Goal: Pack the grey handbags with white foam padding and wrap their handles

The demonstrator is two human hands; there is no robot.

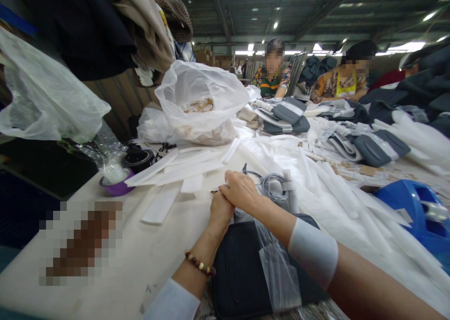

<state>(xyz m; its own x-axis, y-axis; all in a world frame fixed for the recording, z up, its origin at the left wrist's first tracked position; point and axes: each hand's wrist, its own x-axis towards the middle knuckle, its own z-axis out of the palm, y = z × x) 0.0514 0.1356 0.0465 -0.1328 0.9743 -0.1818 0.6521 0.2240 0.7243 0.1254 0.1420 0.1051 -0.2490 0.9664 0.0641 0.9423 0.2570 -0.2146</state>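
My left hand and my right hand meet above the white table, fingers closed together in a pinch on something small that I cannot make out. The right hand lies partly over the left. A beaded bracelet circles my left wrist. Just behind the hands lies a coil of grey cable in clear wrapping. Under my forearms sits a dark case with a clear plastic bag draped over it.
White fabric strips lie ahead on the left, by a purple cup and a black tape roll. A big white plastic bag stands behind them. Grey padded pieces, a blue tub, and two seated people fill the far right.
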